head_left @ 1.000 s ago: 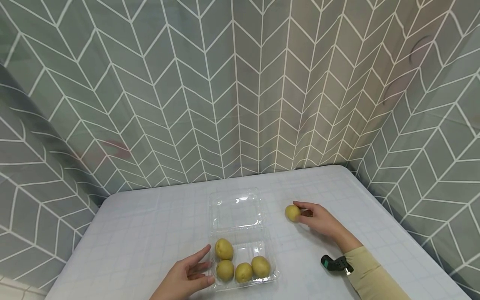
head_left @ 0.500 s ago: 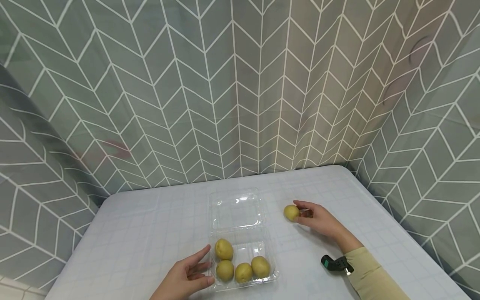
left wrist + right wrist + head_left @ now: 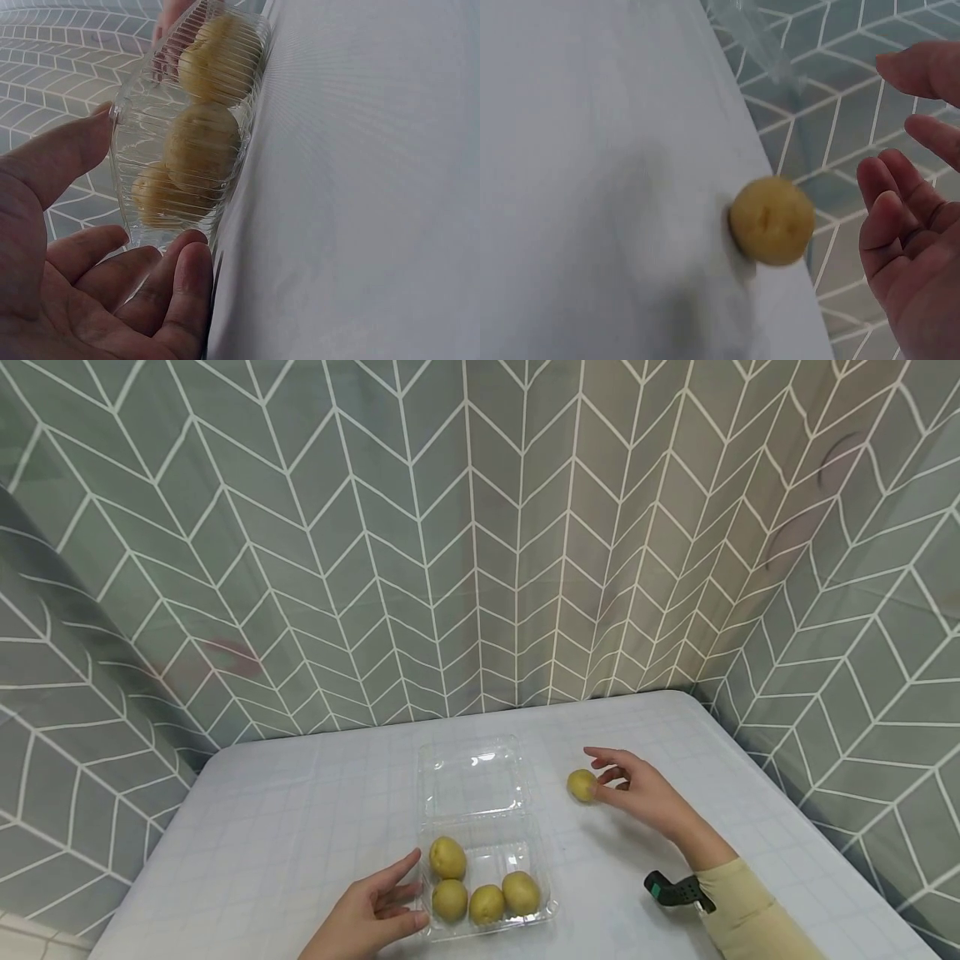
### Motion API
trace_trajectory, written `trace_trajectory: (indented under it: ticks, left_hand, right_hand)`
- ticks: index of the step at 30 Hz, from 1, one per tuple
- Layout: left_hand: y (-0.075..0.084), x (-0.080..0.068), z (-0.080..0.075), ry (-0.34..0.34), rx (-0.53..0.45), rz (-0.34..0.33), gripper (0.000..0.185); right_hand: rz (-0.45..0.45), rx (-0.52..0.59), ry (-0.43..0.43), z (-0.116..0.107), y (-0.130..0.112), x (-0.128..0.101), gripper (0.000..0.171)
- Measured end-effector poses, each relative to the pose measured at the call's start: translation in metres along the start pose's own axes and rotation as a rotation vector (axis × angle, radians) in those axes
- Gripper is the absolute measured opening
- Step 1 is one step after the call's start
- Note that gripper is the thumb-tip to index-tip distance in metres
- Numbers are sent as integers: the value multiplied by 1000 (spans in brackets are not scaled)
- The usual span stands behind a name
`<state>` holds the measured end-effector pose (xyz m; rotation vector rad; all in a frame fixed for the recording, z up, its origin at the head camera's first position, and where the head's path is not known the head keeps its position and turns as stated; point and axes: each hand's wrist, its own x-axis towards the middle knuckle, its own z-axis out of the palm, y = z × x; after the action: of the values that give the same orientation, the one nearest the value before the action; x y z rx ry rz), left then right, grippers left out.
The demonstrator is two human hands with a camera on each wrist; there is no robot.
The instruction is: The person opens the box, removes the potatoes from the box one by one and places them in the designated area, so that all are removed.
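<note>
A clear plastic clamshell box (image 3: 483, 839) lies open on the white table (image 3: 300, 827), its lid (image 3: 472, 777) flat toward the wall. Several yellow potatoes (image 3: 487, 893) sit in its near tray (image 3: 180, 150). My left hand (image 3: 371, 910) rests with straight fingers against the tray's left side; the fingers (image 3: 180, 277) touch its wall. One loose potato (image 3: 581, 784) lies on the table right of the lid. My right hand (image 3: 633, 785) hovers open just right of it, fingers (image 3: 900, 217) spread and apart from the potato (image 3: 771, 220).
Grey chevron-patterned curtains (image 3: 480, 527) wall in the table at the back and both sides. A black wrist device (image 3: 671, 889) sits on my right sleeve. The table's rounded back corners lie near the curtains.
My right hand has let go of the loose potato and lifted off it with fingers spread. The potato stays on the table. The left hand has not moved.
</note>
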<state>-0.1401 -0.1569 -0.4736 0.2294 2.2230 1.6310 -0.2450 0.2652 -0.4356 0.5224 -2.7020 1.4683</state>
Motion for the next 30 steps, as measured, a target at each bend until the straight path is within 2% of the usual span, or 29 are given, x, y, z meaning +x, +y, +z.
trace_trajectory:
  ticks: [4,11,14,23,30]
  left_hand:
    - [-1,0,0,-5,-4,7,81]
    - [0,0,0,-10,1,13,81]
    - [0,0,0,-12,1,12,81]
    - [2,0,-1,-8,3,-8,84]
    - [1,-1,-1,-14,5,6,82]
  right_hand:
    - [-70,10,-22,6,-17,-3,53]
    - [-127,3,-150,21,-39,-8,54]
    - [-141,40,-200,29,-46,-10,54]
    - [-170,219,-363,54,-53,-11,52]
    - [-245,200,-518,71,-57,-10,57]
